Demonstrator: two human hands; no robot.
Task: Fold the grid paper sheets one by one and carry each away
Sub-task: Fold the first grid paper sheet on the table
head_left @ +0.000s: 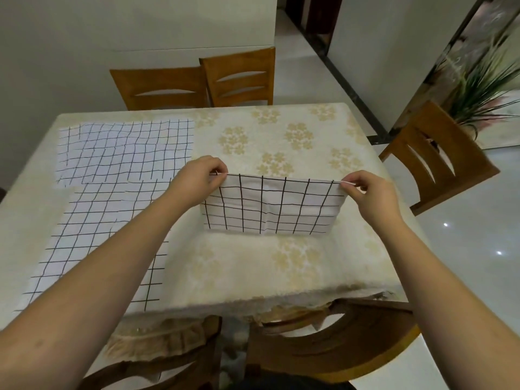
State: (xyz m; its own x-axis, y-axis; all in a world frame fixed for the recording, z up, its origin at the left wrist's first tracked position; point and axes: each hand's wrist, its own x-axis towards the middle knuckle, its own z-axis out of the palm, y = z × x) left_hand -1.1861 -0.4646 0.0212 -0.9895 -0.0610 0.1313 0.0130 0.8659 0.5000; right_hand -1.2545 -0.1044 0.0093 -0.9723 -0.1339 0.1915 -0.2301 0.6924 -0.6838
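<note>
At centre frame, our left hand (pixel 201 178) and right hand (pixel 363 190) each pinch a top corner of a folded grid sheet (pixel 270 209), lifted above the bench (pixel 281 266). It looks light and floppy, best held at its corners.

Dim, soft light; edges warped

Two bare forearms stretched forward from the lower corners, left hand (pixel 197 175) with fingers curled, thumb and fingertips pinched together at its right side, right hand (pixel 365 190) the same, pinched at its left side, both wrists nearly level, hands well apart
</note>
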